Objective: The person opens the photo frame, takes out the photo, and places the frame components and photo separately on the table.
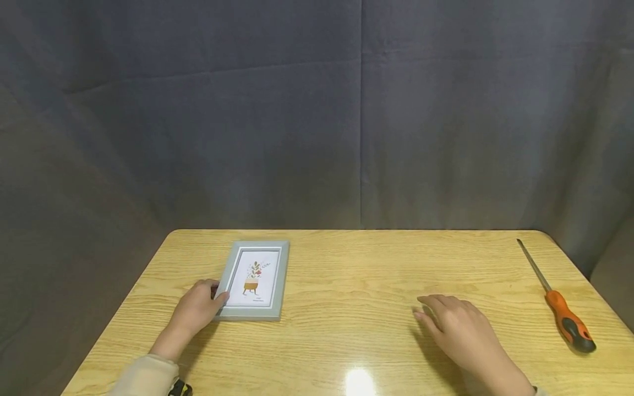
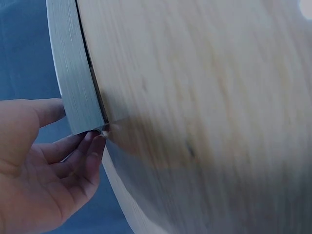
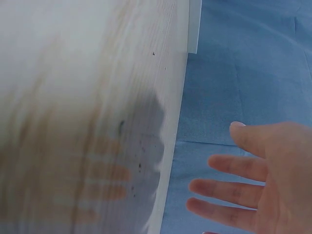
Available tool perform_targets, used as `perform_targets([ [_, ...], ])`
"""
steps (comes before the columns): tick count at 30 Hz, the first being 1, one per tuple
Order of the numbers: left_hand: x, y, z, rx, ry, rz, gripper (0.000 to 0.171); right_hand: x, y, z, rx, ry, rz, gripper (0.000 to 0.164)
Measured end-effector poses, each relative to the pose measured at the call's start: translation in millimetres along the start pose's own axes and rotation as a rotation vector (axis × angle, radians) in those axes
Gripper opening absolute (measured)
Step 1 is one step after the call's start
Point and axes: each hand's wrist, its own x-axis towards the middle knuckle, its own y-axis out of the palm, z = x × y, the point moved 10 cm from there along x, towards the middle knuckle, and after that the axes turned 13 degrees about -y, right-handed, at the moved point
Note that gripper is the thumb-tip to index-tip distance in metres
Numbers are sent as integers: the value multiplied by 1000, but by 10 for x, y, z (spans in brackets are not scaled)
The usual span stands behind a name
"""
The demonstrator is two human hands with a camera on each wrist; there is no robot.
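Note:
A grey picture frame (image 1: 284, 275) with a white inner border and a print of a potted plant lies face up at the left of the table in the head view. My left hand (image 1: 197, 308) grips its left edge near the lower corner, thumb on top and fingers underneath. The left wrist view shows the frame's side (image 2: 80, 73) between the thumb and fingers of that hand (image 2: 53, 170). My right hand (image 1: 460, 330) hovers over the table at the right, holding nothing. Its fingers spread loosely in the right wrist view, where the palm (image 3: 282, 180) shows.
An orange and black screwdriver (image 1: 569, 324) lies at the table's right side, tip pointing to the back. The light wood table (image 1: 346, 275) has a bright reflection near its front. Dark grey cloth (image 1: 317, 121) hangs behind and around it.

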Motion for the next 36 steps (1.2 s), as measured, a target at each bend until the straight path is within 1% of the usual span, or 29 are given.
perform_targets([
  [6, -24, 43, -83, 10, 13, -10, 45, -1, 25, -5, 8, 3, 2, 33],
  [12, -55, 105, -208, 10, 42, -8, 43, -17, -7, 26, 5, -3, -21, 31],
  [19, -78, 168, -345, -2, 67, -26, 43, -19, -6, 29, 5, -5, -15, 31],
  [26, -81, 221, -509, -3, 103, -42, 42, -11, -18, 32, -3, -28, -40, 30],
  [36, -102, 337, -741, -3, 142, -59, 42, -10, -39, 30, 8, -18, -47, 31],
])
